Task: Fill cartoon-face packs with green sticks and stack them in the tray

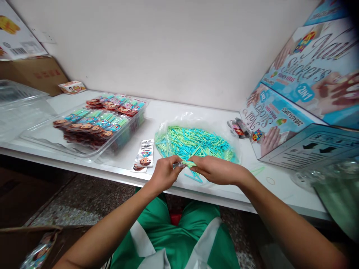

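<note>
My left hand (164, 173) pinches a small plastic packet (180, 164), mostly hidden by the fingers. Green sticks (189, 163) are held in my right hand (217, 170), their ends meeting the packet's end; whether they are inside it I cannot tell. Just behind both hands lies a clear plastic bag (235, 145) with a heap of thin green and blue sticks (193, 141). A few loose blue sticks (195, 177) rest below my fingers. To the left of my left hand, flat printed packets (145, 155) lie on the table.
A clear plastic tray (94, 154) of filled packets (94, 121) stands left, near another clear container (22, 112). Nail sticker boxes (280, 123) rise at right. A rubber band (270, 181) lies on the white table (246, 194). An open carton (56, 239) sits below, left.
</note>
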Tool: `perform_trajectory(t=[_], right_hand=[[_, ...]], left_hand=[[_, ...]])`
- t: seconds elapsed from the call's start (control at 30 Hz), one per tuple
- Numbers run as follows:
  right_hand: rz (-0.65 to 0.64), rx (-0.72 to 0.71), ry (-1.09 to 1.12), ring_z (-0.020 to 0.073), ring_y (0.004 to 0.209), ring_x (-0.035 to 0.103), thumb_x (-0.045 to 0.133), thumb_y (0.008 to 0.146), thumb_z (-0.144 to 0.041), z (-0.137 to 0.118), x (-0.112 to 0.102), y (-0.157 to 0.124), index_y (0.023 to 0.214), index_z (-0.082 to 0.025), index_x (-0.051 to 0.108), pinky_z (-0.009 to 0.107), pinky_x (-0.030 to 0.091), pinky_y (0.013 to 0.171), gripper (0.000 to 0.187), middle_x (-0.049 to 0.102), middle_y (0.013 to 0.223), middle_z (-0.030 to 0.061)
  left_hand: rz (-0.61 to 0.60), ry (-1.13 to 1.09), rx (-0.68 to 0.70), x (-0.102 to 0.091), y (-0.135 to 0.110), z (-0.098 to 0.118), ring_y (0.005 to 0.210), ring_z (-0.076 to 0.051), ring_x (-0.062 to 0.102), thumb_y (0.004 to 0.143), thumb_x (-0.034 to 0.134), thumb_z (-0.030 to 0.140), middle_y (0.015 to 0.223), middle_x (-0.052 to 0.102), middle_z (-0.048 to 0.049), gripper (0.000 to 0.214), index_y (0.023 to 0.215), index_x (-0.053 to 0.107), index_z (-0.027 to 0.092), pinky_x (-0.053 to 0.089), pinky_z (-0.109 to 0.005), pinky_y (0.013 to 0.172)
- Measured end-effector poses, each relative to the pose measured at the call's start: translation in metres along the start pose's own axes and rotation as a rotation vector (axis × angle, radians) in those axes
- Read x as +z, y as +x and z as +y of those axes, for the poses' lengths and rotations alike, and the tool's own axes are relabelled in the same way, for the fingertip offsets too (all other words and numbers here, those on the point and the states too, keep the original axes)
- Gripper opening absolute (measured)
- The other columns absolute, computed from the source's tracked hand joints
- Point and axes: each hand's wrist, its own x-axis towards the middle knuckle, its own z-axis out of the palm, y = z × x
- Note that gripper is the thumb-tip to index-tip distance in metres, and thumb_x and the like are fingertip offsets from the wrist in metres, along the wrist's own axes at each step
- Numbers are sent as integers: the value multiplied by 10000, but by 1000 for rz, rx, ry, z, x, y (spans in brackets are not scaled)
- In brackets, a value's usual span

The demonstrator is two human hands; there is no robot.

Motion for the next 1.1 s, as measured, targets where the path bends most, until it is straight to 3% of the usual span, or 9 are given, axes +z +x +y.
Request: perform_trajectory(t=[0.13,0.23,0.4,0.6,0.83,1.1], right_hand=[[-2,-9,11,176,745,573,310,939,-392,0,0,-1,1083,-176,478,235,329,587,309,639,860,78],[-26,4,-33,164,693,562,308,939,-395,-1,-1,-2,1021,-169,502,233,317,560,309,636,823,75],[-89,-3,-131,160,664,569,319,937,-373,-2,0,0,937,-166,520,240,305,537,289,645,815,81],[-98,37,-258,208,703,613,363,920,-323,-6,8,5,979,-151,531,261,309,527,248,661,821,107],[-67,57,-325,210,671,611,377,890,-213,-7,6,3,964,-157,520,265,321,524,171,656,792,107],[-101,68,-345,227,680,626,384,872,-188,-12,6,5,971,-157,541,265,327,514,188,662,783,113]], left_hand=[[-16,-98,-28,0,0,-3,674,-138,567,795,548,355,692,631,0,211,722,612,167,382,-215,604],[-30,-105,-24,0,-1,-4,686,-141,578,798,546,364,708,638,-4,220,719,605,167,396,-217,613],[-68,140,110,0,-4,-5,764,-173,604,815,503,225,795,665,-39,127,835,617,173,409,-258,681],[-78,431,257,7,-5,-6,870,-226,591,800,459,135,856,658,-92,169,893,599,155,417,-324,777],[-136,527,204,7,-6,-2,755,-201,590,871,428,277,762,634,-63,166,833,557,180,378,-276,637],[-236,624,204,7,-6,9,768,-229,588,852,441,228,786,641,-88,143,815,561,159,372,-296,642]])
